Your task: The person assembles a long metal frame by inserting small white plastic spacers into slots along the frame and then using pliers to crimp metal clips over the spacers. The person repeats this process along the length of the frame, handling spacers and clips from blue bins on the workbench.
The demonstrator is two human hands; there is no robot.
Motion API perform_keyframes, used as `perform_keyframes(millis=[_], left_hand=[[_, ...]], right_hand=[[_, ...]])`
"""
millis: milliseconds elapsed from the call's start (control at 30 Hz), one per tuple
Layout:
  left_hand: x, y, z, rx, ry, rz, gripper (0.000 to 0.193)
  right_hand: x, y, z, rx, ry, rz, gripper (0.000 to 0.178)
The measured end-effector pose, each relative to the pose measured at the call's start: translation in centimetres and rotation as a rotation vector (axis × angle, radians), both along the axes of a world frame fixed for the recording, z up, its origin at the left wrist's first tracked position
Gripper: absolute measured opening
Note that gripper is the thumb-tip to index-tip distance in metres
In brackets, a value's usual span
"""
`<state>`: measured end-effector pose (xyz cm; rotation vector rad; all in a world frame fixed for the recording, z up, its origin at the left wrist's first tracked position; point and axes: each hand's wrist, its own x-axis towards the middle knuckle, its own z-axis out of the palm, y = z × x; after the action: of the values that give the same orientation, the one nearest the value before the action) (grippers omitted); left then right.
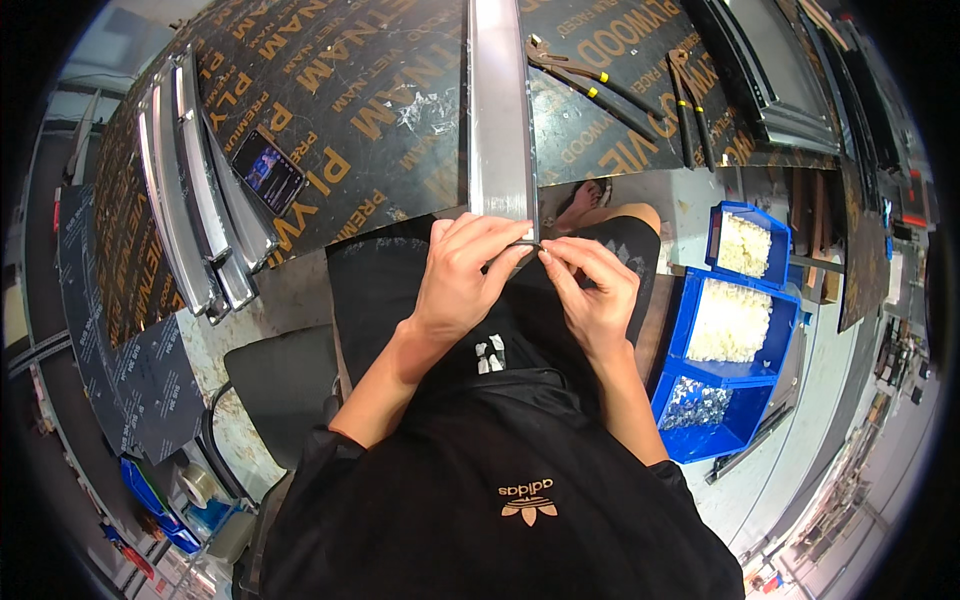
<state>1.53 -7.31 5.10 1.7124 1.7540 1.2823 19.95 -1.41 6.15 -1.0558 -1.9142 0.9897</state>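
Note:
A long silver metal channel [500, 130] reaches from the far side of the table to its near edge, its end just over my lap. My left hand [462, 272] lies against that end, fingers bent over it, with thumb and forefinger closed near a thin black strip [526, 243]. On the other side my right hand [598, 288] pinches the same strip between thumb and fingertips. The strip looks bendable and crosses the channel's end; a dark line also follows the channel's right edge. Exactly how the strip meets the metal is hidden by my fingers.
Two pairs of black-handled pliers [590, 88] [688, 105] lie right of the channel. Leftward are curved metal strips [185, 170] and a phone [268, 172]. Blue bins [768, 322] with white and shiny small parts stand at my right; more metal frames [775, 75] lie far right.

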Motion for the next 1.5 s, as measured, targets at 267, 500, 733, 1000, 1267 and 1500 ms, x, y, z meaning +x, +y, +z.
perform_keyframes(millis=[267, 500, 733, 1000, 1267, 1500], left_hand=[[0.0, 0.2, 0.4, -0.027, 0.03, -0.021, 0.024], [0.0, 0.4, 0.5, -0.057, 0.006, -0.042, 0.023], [0.1, 0.5, 0.6, -0.181, -0.008, -0.023, 0.028], [0.1, 0.5, -1.2, -0.298, 0.096, -0.002, 0.024], [-1.4, 0.2, -6.8, -0.006, 0.332, 0.153, 0.02], [-2.0, 0.8, -9.5, 0.09, 0.276, 0.252, 0.029]], right_hand=[[0.0, 0.6, -0.2, 0.117, -0.035, 0.02, 0.014], [0.1, 0.5, -0.1, 0.053, -0.068, -0.007, 0.014], [0.3, 1.1, -1.3, -0.017, -0.06, 0.044, 0.013], [0.9, 2.7, -2.2, -0.083, -0.199, 0.223, 0.024], [-1.0, 17.6, -2.7, 0.365, -0.384, 0.045, 0.057], [-5.5, 25.6, -8.2, 0.496, -0.768, -0.007, 0.078]])
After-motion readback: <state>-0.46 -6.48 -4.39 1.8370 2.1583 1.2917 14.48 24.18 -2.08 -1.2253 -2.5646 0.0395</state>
